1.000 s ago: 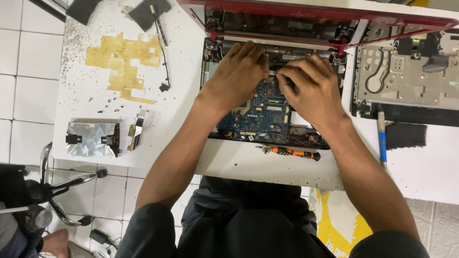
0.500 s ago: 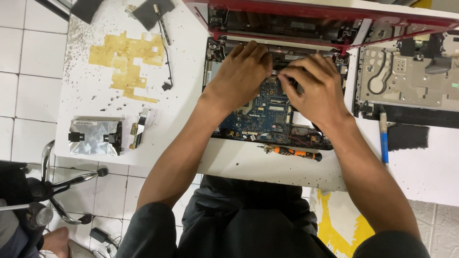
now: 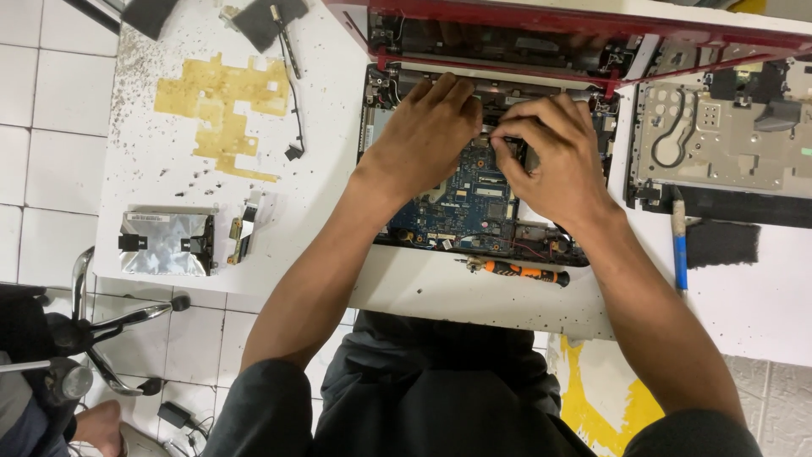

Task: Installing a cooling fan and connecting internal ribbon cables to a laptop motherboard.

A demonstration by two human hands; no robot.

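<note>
My right hand (image 3: 554, 161) has crept leftward to pinch something too small to identify beside my flat left hand (image 3: 423, 140), above the blue laptop circuit board (image 3: 474, 199) whose long axis runs left-right beneath both.

Your two forearms reach forward from the near edge of the table and converge toward its far edge, where your left hand (image 3: 423, 140) lies palm down with fingers stretched ahead, and your right hand (image 3: 554, 156) curls beside it, fingertips pinched together, almost touching the left.
</note>
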